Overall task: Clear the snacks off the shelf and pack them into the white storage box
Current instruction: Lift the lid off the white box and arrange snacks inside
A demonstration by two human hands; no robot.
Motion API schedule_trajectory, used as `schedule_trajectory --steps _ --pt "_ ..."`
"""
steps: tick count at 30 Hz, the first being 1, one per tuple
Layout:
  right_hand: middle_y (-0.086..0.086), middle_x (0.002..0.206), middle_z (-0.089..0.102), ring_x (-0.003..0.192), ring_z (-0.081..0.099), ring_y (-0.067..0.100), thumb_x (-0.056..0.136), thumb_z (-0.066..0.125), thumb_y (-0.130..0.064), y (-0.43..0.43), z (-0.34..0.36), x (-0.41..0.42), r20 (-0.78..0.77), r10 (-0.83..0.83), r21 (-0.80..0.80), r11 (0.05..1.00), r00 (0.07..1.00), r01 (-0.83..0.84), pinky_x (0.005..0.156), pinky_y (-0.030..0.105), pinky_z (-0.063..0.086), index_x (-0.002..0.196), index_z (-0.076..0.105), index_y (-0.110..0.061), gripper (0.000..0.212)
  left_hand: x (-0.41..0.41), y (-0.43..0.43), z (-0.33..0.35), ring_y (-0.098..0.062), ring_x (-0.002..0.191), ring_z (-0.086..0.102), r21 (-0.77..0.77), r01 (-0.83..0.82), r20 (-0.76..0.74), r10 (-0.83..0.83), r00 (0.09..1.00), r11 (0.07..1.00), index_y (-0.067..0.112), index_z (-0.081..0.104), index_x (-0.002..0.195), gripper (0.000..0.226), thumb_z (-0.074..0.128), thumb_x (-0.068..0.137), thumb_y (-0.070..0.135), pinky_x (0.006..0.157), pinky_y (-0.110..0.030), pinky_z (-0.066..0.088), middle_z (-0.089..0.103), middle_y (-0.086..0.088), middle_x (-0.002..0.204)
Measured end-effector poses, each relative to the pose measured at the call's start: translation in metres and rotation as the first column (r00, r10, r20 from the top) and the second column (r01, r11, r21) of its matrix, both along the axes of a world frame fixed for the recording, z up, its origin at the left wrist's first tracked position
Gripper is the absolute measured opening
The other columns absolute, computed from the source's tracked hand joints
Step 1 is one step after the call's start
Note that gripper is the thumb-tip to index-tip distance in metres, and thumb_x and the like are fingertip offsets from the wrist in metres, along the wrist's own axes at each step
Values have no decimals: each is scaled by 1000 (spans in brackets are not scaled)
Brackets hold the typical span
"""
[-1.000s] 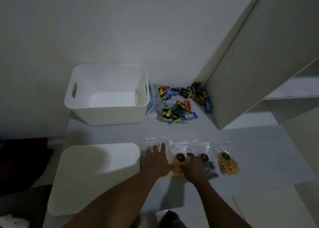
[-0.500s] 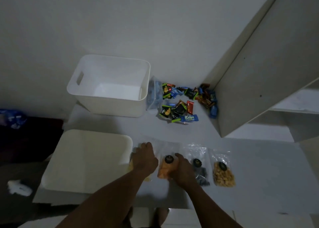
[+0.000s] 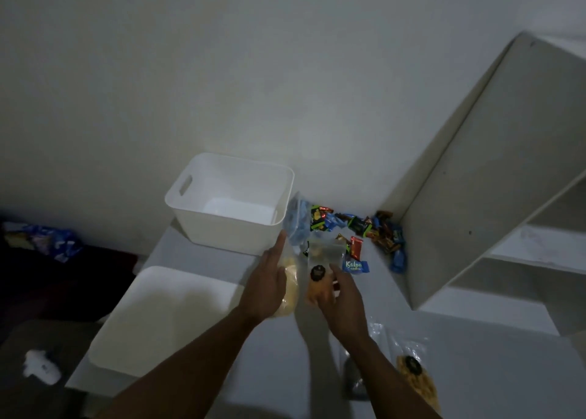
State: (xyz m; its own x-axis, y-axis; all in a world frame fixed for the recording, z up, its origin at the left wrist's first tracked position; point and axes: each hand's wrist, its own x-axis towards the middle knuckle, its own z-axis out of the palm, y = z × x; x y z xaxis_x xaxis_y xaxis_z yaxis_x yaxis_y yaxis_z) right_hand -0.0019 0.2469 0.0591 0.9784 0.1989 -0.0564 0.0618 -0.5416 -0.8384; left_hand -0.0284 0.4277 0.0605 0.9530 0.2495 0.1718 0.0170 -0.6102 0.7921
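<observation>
My left hand (image 3: pixel 268 284) holds a clear pouch of pale yellow snacks (image 3: pixel 290 292) above the shelf surface, index finger pointing toward the white storage box (image 3: pixel 222 228). My right hand (image 3: pixel 341 301) grips a clear pouch of orange snacks (image 3: pixel 320 276) with a round black label. Both pouches are lifted, just in front of the box, which looks empty inside. A pile of small wrapped candies (image 3: pixel 358 231) lies right of the box. Two more pouches stay flat at the lower right: a dark one (image 3: pixel 355 377), partly behind my right forearm, and one of yellow nuts (image 3: pixel 418 383).
The box's white lid (image 3: pixel 165 317) lies flat to the left of my arms. A white shelf unit (image 3: pixel 494 177) rises on the right, next to the candies. A blue packet (image 3: pixel 50 241) and a white object (image 3: pixel 42 368) lie down on the dark left side.
Both hands have lifted their pouches off the surface and carried them forward toward the box. The other two pouches stayed where they were.
</observation>
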Motion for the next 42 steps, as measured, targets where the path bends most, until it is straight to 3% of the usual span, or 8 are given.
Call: schedule_trajectory --steps 8,14,18,22,26,28,33,42 --pt "0 137 47 121 49 11 82 75 -12 59 74 63 291 -36 117 993 956 2 98 28 48 141 46 -19 66 59 53 77 -7 124 50 -28 -96 307 100 946 995 26 48 140 54 51 93 0 99 -31 51 44 1 142" --pt "-4 126 53 101 61 10 95 64 -27 119 121 104 445 -146 280 960 884 17 83 27 56 132 58 -16 38 91 108 137 4 96 59 -234 -179 374 259 891 956 24 56 118 34 71 87 25 73 -7 47 57 11 119" --pt "1 115 64 102 61 12 97 60 -18 160 131 128 505 -254 288 951 825 116 89 27 51 120 67 -13 24 114 147 150 -15 90 67 -293 -223 360 323 875 930 33 45 119 45 68 87 10 74 -23 55 61 11 110" --pt "4 105 61 88 55 8 95 61 -16 191 129 145 394 -359 279 924 846 262 75 14 42 110 69 -20 17 137 181 145 -7 82 67 -327 -221 280 317 906 919 45 21 146 85 68 86 7 68 -16 55 63 10 101" --pt "-7 89 65 71 61 3 93 60 -12 211 117 156 278 -377 313 905 884 287 58 18 46 121 46 -23 33 161 200 127 -10 74 64 -218 -336 190 378 906 916 22 61 94 9 66 87 21 60 -12 45 65 9 82" --pt "-9 83 64 67 62 6 90 62 -10 217 106 162 204 -365 244 918 908 313 57 25 51 126 44 -23 42 170 207 113 -8 66 58 -190 -376 119 401 908 907 18 57 79 15 64 87 28 57 -19 41 61 9 73" --pt "-4 66 53 67 54 22 90 63 -23 233 71 174 54 -295 -17 955 954 297 52 26 34 75 53 -11 22 193 217 71 -21 87 58 -141 -345 -223 309 924 928 16 53 97 15 54 95 31 74 -30 41 60 1 94" --pt "0 78 54 71 53 18 96 54 -47 264 4 197 -163 -343 -211 928 925 307 61 27 37 101 60 -3 45 213 201 19 -22 95 53 -449 -325 -425 121 897 832 17 35 114 17 37 103 30 84 -34 41 53 -6 110"
